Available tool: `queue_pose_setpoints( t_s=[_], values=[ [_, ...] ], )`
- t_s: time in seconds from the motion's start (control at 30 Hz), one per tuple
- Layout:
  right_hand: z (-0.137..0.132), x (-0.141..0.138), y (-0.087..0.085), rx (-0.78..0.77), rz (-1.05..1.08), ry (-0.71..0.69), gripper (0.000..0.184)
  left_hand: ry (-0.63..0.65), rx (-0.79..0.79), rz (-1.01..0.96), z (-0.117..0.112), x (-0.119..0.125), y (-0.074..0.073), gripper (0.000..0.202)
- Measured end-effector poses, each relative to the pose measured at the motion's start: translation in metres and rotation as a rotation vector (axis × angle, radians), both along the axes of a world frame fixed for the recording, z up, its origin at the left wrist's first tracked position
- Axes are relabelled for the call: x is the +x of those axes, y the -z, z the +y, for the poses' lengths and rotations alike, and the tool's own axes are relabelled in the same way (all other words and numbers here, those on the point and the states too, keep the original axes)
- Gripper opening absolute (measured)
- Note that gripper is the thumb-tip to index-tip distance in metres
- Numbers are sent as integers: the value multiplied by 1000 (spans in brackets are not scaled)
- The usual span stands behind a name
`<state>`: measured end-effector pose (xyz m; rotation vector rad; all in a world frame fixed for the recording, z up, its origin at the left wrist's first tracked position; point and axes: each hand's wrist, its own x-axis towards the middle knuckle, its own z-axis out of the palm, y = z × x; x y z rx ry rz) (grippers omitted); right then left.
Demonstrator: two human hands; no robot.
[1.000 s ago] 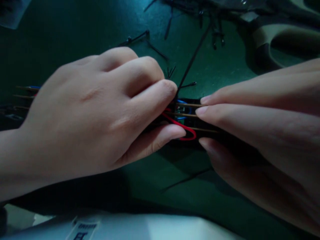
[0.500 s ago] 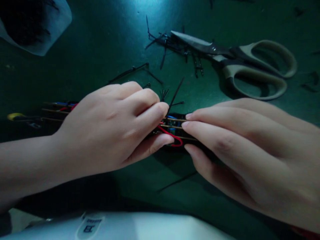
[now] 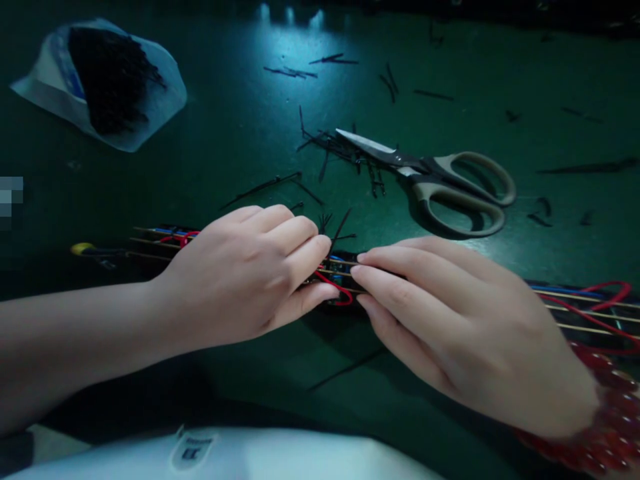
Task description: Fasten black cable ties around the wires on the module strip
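Pinching a long wire bundle (image 3: 336, 283) at its middle, the left hand (image 3: 245, 280) and right hand (image 3: 465, 327) meet fingertip to fingertip, fingers of both clenched on it just above the green desk (image 3: 225, 133). Scissors (image 3: 440, 183) lie beyond among cut tie scraps (image 3: 330, 143); a bag of black ties (image 3: 107, 80) sits far left.

A dark green table top (image 3: 210, 133) is filling the whole view — no wall, floor or window is showing. Cold bluish light is pooling on the far middle of the surface (image 3: 285, 40), glinting in small bright spots at the far edge, while the corners are sinking into shadow.
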<state>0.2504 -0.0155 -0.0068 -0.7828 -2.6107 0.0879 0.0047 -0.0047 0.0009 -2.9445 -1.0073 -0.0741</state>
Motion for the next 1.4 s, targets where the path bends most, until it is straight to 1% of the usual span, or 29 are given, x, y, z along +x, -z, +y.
queue_pose_setpoints(
  t_s=[0.17, 0.37, 0.53, 0.77, 0.87, 1.03, 1.4],
  values=[
    [0, -1, -1, 8, 23, -4, 14, -6, -18, -8, 1, -1, 0, 46],
    [-1, 0, -1, -12, 46, -9, 16, -21, -27, -10, 1, 0, 1, 44],
    [-1, 0, -4, -13, 19, 2, 18, -18, -24, -10, 1, -1, 0, 45],
    [-1, 1, -1, -16, 30, -7, 16, -13, -30, -10, 0, 0, 0, 45],
    [-1, 0, -2, -12, 35, -4, 15, -19, -29, -16, 0, 0, 0, 44],
    [-1, 1, -4, -14, 25, 3, 21, -26, -39, -23, 0, 0, -2, 41],
    [0, 0, -3, -11, 20, -2, 22, -13, -40, -34, 1, 1, 0, 40]
  ],
)
